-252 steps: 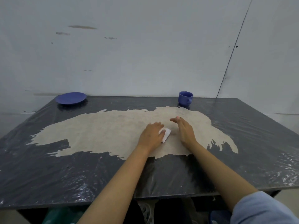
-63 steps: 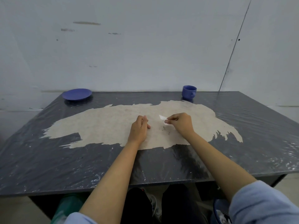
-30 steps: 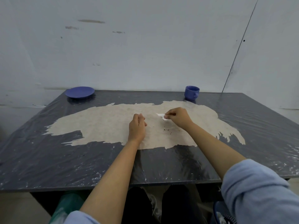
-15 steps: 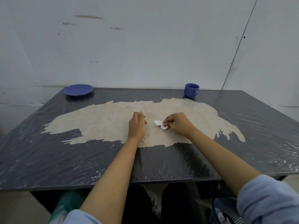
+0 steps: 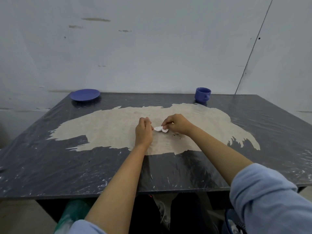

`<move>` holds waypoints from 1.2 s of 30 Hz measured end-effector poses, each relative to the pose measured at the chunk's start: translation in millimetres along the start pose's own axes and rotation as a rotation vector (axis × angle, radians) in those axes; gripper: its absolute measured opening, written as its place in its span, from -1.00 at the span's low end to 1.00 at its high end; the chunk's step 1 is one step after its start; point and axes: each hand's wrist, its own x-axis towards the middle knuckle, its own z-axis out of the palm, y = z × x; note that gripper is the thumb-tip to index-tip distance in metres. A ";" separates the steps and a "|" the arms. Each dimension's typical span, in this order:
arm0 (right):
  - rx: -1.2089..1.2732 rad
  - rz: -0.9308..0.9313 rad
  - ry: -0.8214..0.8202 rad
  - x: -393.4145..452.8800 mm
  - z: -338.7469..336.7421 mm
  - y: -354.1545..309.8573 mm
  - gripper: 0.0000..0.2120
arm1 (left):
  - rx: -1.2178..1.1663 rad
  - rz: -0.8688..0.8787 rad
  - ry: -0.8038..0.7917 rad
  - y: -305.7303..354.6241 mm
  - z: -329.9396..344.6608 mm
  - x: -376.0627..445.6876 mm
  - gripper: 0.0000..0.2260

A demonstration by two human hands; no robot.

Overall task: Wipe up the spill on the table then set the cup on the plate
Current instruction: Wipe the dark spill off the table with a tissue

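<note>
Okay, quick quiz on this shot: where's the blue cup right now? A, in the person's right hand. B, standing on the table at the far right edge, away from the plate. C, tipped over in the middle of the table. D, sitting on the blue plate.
B: the cup stands upright at the table's far edge, well right of the plate, and neither hand touches it.

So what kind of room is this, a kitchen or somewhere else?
Probably not a kitchen; more likely a bare workroom or test space. The wall is plain and scuffed, and the dark table is wrapped in plastic film, holding only a blue plate and blue cup.
</note>
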 end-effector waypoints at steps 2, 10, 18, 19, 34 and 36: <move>-0.008 -0.010 -0.013 -6.6 -2.9 4.8 -0.81 | 0.014 0.006 -0.002 0.0 0.4 -0.8 -0.69; -0.019 -0.017 -0.036 -39.8 -20.2 24.1 -0.83 | 0.087 0.020 -0.046 2.1 2.3 -3.9 -0.65; 0.066 0.097 0.128 -42.4 -42.0 30.1 -0.81 | 0.093 0.031 -0.067 1.9 1.3 -4.4 -0.65; 0.062 0.113 0.138 -43.7 -45.0 33.6 -0.81 | 0.095 0.035 -0.068 2.0 1.1 -4.6 -0.65; -0.008 0.254 0.210 -57.2 -13.8 26.8 -0.79 | 0.102 0.028 -0.071 -0.2 3.0 -2.0 -0.64; 0.019 0.241 0.223 -51.3 -7.9 21.0 -0.80 | 0.101 0.026 -0.070 -0.2 2.7 -2.6 -0.64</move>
